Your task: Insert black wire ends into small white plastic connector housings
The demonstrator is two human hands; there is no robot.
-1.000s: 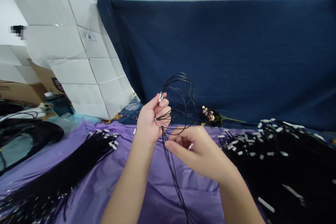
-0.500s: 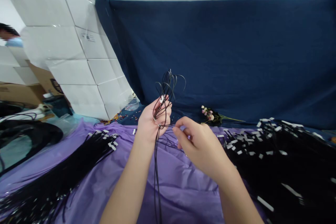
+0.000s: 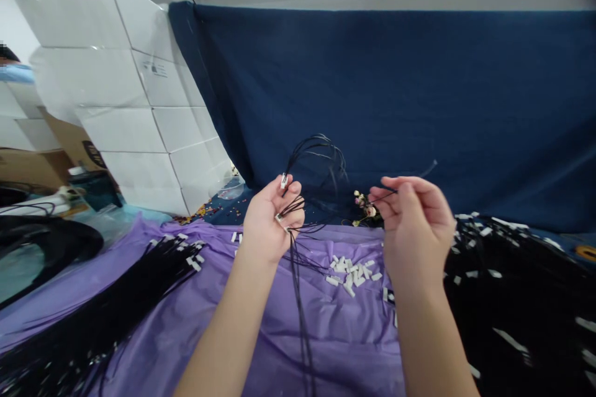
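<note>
Holding, left hand: I see the left hand (image 3: 274,220) raised near the middle of my view, palm showing, fingers curled in on a bunch of black cords (image 3: 298,288).
White tabs in that hand: one white tab (image 3: 284,180) sits between thumb and fingertips; two more lie lower, against the palm and curled fingers.
Bunch of cords: from the top tab some strands arch up and over to the right, their far ends blurred; others spread rightward from the palm, and several hang straight down in front of the purple cloth (image 3: 335,332).
Right hand: I have the right hand (image 3: 414,217) up, well apart from the left, thumb pressed to the fingers on a thin dark strand (image 3: 384,196); I cannot tell whether it joins the left hand's bunch. A pale, thin tip (image 3: 431,167) shows just above this hand.
White pieces: a loose pile of small white pieces (image 3: 356,274) lies on the purple cloth, between the forearms.
Cord piles: a long bundle of white-tipped black cords (image 3: 116,298) lies to the left, and a wide dark heap (image 3: 531,304) with white tabs to the right.
Backdrop: blue cloth (image 3: 395,87) hangs behind, with flowers (image 3: 369,210) at its foot and stacked white boxes (image 3: 116,74) left of it.
</note>
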